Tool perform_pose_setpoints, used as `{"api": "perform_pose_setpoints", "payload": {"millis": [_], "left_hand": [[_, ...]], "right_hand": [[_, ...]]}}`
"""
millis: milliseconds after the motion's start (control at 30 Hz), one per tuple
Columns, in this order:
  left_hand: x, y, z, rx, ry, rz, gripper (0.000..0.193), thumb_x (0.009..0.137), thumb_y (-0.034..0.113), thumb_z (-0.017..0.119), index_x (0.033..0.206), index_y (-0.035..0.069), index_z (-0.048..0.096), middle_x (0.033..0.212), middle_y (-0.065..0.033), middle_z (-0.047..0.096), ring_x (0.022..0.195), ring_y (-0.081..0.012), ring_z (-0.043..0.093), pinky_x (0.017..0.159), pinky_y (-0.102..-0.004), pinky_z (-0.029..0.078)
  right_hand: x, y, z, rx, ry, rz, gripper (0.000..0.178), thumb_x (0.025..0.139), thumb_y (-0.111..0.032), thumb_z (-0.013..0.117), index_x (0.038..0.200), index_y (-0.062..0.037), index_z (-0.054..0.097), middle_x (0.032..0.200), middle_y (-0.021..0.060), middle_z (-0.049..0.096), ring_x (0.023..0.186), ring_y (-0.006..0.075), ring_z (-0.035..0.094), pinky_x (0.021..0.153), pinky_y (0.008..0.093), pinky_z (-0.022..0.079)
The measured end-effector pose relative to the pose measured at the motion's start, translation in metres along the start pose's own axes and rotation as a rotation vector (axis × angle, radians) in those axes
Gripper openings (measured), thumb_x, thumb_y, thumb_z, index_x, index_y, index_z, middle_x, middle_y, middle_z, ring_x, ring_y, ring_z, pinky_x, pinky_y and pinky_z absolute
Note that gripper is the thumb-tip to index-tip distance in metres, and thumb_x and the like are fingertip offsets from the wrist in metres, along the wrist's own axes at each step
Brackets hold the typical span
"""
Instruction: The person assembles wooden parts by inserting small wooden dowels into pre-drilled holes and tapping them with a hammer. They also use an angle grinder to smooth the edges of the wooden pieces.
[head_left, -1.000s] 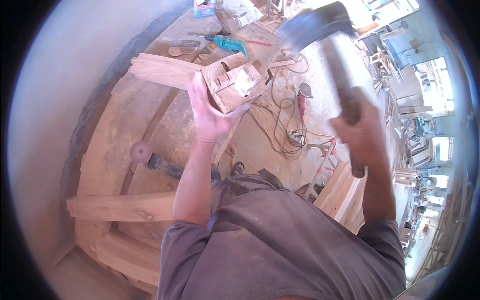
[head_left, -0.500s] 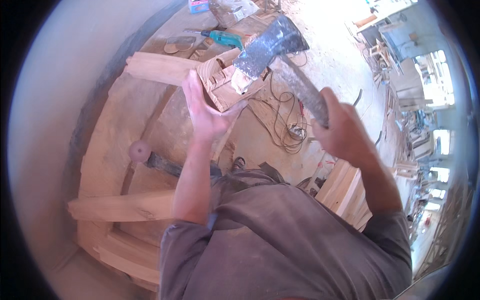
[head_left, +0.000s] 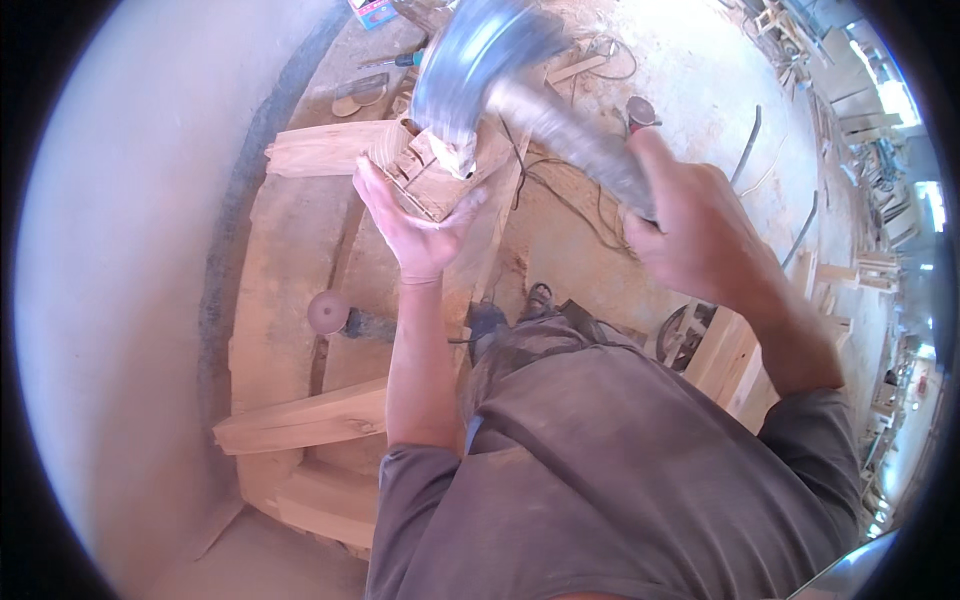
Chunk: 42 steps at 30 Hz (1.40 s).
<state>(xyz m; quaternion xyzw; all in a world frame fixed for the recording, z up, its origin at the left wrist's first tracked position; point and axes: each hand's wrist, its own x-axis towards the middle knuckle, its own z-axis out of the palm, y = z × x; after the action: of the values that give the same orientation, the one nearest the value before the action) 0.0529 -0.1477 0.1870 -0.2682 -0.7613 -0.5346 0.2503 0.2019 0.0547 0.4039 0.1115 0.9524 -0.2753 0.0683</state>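
Observation:
My right hand [head_left: 690,225] is closed round the handle of an axe [head_left: 575,135]. Its steel head is smeared by motion, with the blunt end low over a whitish chunk [head_left: 450,157] at the cut timber joint. My left hand [head_left: 425,242] cups the near side of a wooden piece [head_left: 430,190] with slots cut in it, thumb and fingers spread round its edges. This piece lies against the end of a squared timber [head_left: 335,150]. The axe head hides part of the joint, and whether it touches the chunk I cannot tell.
An angle grinder [head_left: 370,325] with a round disc lies on the boards left of my forearm. Another timber [head_left: 300,418] is nearer me. Cables [head_left: 570,195] loop over the dusty floor, and stacked planks [head_left: 722,365] stand at right. A plain wall [head_left: 130,250] rises at left.
The axe head has gone from fairly sharp to blurred and hides most of the green power tool. The whole view has shifted. My left hand keeps its hold on the wooden piece.

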Motion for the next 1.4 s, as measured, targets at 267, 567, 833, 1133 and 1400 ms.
{"api": "perform_pose_setpoints", "payload": {"millis": [267, 567, 833, 1133, 1400], "left_hand": [[-0.009, 0.001, -0.003, 0.005, -0.088, -0.04, 0.137, 0.063, 0.046, 0.098, 0.159, -0.004, 0.015, 0.157, -0.0329, 0.026, 0.145, -0.0483, 0.03, 0.117, -0.0588, 0.028], [-0.009, 0.002, -0.003, -0.038, -0.108, 0.059, 0.132, 0.067, 0.044, 0.096, 0.161, 0.001, 0.014, 0.151, -0.0299, 0.031, 0.137, -0.0455, 0.039, 0.113, -0.0578, 0.033], [-0.014, 0.01, -0.006, -0.06, -0.09, 0.003, 0.125, 0.069, 0.034, 0.097, 0.157, -0.004, 0.017, 0.148, -0.023, 0.039, 0.136, -0.0359, 0.044, 0.114, -0.0486, 0.037], [-0.033, 0.018, -0.01, -0.168, -0.195, -0.071, 0.135, 0.069, 0.027, 0.096, 0.16, -0.006, 0.001, 0.154, -0.0251, 0.026, 0.142, -0.0371, 0.036, 0.117, -0.0506, 0.034], [-0.027, 0.032, -0.015, -0.211, -0.287, -0.196, 0.134, 0.071, 0.02, 0.095, 0.159, -0.006, -0.003, 0.156, -0.0231, 0.026, 0.143, -0.0338, 0.037, 0.118, -0.0496, 0.034]], "right_hand": [[-0.007, 0.015, 0.001, 0.099, 0.188, -0.138, 0.033, 0.085, 0.0, 0.065, 0.114, 0.0018, 0.051, 0.069, 0.0216, 0.059, 0.063, 0.0376, 0.064, 0.059, 0.0478, 0.045], [-0.001, 0.039, 0.002, 0.116, 0.073, -0.197, 0.031, 0.084, 0.0, 0.067, 0.114, -0.0028, 0.057, 0.069, 0.0085, 0.059, 0.06, 0.0257, 0.061, 0.061, 0.0389, 0.049], [-0.008, 0.023, -0.046, 0.341, 0.587, -0.327, 0.016, 0.091, -0.006, 0.07, 0.104, -0.0033, 0.061, 0.069, -0.0004, 0.06, 0.059, 0.0097, 0.058, 0.056, 0.0251, 0.046], [0.004, 0.056, -0.005, -0.035, 0.094, -0.458, 0.03, 0.084, 0.0, 0.065, 0.109, -0.0002, 0.049, 0.061, 0.0173, 0.055, 0.057, 0.0399, 0.06, 0.057, 0.0503, 0.044], [0.003, 0.083, 0.01, 0.04, 0.012, -0.482, 0.028, 0.079, 0.004, 0.064, 0.105, 0.0024, 0.053, 0.067, 0.0209, 0.062, 0.064, 0.0399, 0.066, 0.059, 0.0496, 0.05]]}}
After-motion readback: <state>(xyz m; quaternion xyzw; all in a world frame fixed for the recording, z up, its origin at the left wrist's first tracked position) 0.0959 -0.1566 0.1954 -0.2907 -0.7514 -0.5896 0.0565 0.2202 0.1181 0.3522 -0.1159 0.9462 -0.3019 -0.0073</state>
